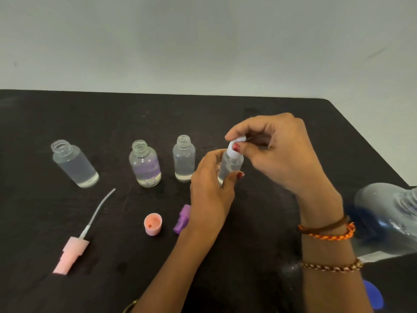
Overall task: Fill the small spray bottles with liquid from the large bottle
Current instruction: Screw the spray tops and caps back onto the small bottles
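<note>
Head view: a person's left hand [209, 186] grips the body of a small spray bottle [230, 169] on a black table [67, 114], while the right hand [277, 152] pinches its white spray cap [234, 149]. Seating the cap straight before twisting should keep the threads from crossing. Left of this bottle stand three open bottles [144, 164], each holding clear liquid. The large bottle [390, 220] lies to its right, contents unclear.

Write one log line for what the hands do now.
left hand: holds small bottle | right hand: pinches white spray top on it | three bottles: uncapped
</note>
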